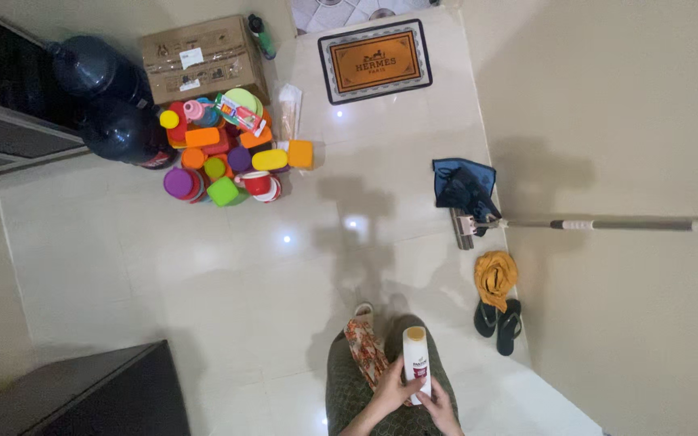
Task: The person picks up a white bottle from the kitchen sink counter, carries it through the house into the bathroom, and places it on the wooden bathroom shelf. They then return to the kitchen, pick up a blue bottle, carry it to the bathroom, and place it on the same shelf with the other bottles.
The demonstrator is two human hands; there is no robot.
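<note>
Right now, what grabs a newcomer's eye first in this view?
The heap of bright plastic containers at upper left, beside two dark water jugs and a cardboard box. Next, the white bottle with an orange cap held in both hands, left hand and right hand, at bottom centre.

We record a white bottle (416, 361) with an orange-tan cap and a dark red label, held against olive-green patterned trousers (349, 397) and a floral cloth (367, 353) in orange and red. The doormat (376, 61) is orange with a black border and white edging. The pile of plastic containers (228, 153) mixes colours — orange, yellow, lime green, purple, pink, red. Two water jugs (111, 105) are dark blue. The box (202, 56) is plain brown cardboard. A dark blue cloth (464, 186) lies above a mustard-yellow cloth (496, 277); the sandals (498, 323) are black. The floor tiles (203, 266) are glossy cream.
</note>
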